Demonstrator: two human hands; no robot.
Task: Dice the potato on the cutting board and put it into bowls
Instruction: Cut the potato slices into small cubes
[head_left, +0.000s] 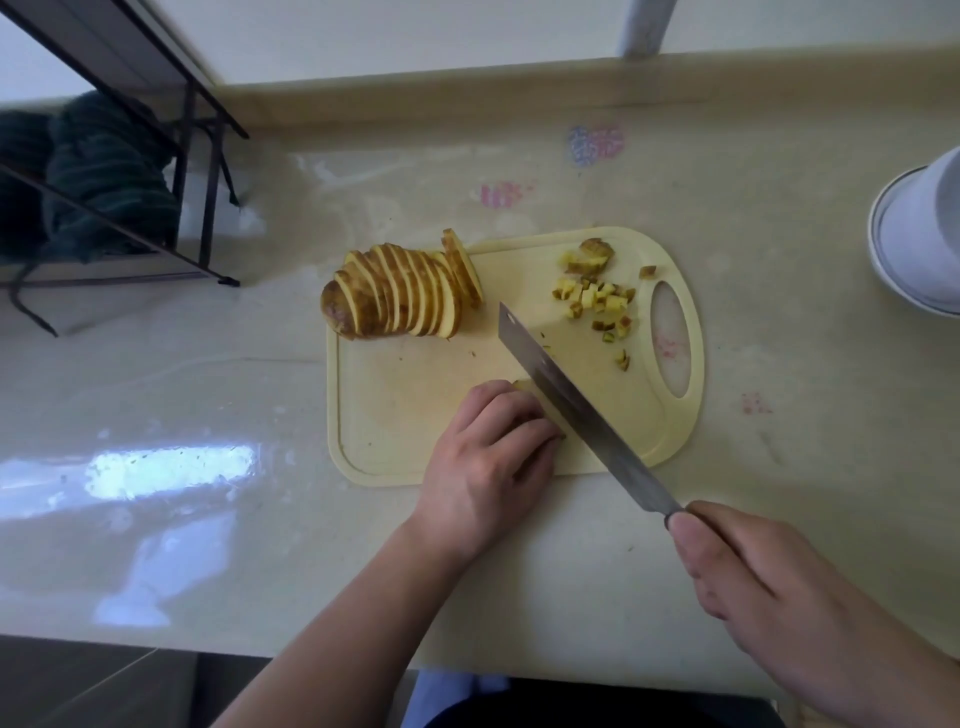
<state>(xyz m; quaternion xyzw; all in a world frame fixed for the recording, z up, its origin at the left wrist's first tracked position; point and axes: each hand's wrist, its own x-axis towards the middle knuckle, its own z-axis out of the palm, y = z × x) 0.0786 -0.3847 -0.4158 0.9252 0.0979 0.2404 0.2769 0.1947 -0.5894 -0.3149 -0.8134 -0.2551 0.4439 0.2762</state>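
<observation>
A pale yellow cutting board lies on the counter. A sliced potato, its slices fanned and leaning, sits at the board's far left corner. Several small diced pieces lie near the board's handle hole. My left hand presses curled fingers down on potato slices at the board's near side; they are mostly hidden under the fingers. My right hand grips the handle of a cleaver, whose blade runs diagonally right beside my left fingers.
White stacked bowls stand at the right edge of the counter. A dark metal rack with a dark green cloth stands at the far left. The counter's front edge runs just below my forearms.
</observation>
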